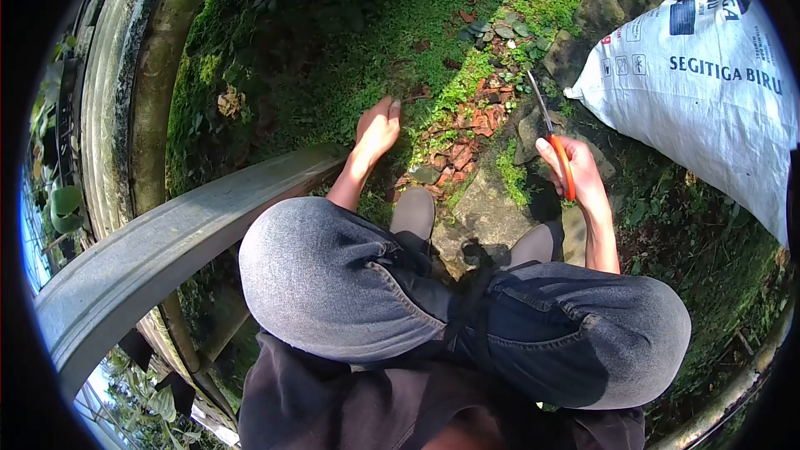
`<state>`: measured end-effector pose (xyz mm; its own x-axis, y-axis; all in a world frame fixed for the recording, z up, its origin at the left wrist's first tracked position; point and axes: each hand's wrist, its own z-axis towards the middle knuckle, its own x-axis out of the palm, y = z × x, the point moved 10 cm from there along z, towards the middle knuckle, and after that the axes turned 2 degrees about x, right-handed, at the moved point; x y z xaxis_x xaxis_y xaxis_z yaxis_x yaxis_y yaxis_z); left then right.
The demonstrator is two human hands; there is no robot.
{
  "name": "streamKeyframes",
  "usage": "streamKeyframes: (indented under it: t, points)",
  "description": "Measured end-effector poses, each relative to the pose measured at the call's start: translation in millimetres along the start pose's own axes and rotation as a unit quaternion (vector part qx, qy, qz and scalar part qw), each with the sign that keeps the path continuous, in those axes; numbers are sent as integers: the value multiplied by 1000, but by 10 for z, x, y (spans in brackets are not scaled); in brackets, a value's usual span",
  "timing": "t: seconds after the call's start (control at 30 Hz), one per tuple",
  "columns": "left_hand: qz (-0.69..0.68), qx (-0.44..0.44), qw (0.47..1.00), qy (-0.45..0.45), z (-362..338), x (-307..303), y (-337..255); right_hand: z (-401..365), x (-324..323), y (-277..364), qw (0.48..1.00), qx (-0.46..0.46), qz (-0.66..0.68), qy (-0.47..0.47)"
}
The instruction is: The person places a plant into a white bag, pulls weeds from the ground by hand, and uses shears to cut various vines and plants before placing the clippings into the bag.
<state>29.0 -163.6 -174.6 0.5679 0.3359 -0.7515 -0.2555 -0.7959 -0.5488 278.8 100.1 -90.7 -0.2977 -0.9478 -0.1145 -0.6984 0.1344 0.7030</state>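
My right hand (583,173) is wrapped round the orange handle of a pair of scissors (564,165). Their metal blades point up and away, over stones and green plants. To the left, my left hand (380,127) reaches down to the low green ground cover (358,87), fingers pressed together. Whatever they pinch, if anything, is too small to make out. Between the two hands lie broken reddish-brown pieces (482,121) among small leaves.
A full white sack (692,92) printed "SEGITIGA BIRU" lies at the right. A grey metal beam (192,225) slants along my left side, near a mossy pole (154,75). My shoes (413,215) stand by a flat stone (483,212).
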Motion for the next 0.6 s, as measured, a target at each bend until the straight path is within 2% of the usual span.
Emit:
streamKeyframes:
  t: [0.03, 0.13, 0.27, 0.47, 0.6]
  points:
    - [50, 9, 999, -3, -27, -9, -65, -1, -3, 6, 1000, -1, -1, -1]
    - [60, 63, 996, -21, -107, 13, -193, -6, -1, 8, 1000, -5, -1, -1]
    - [27, 56, 998, -23, -102, 20, -306, 5, 11, -14, 1000, -5, 4, 6]
    - [19, 106, 994, -32, -57, 102, -308, -15, -19, -6, 1000, 4, -1, -4]
    - [-12, 53, 999, 0, -16, 172, -154, -16, -11, 0, 1000, 4, 2, -3]
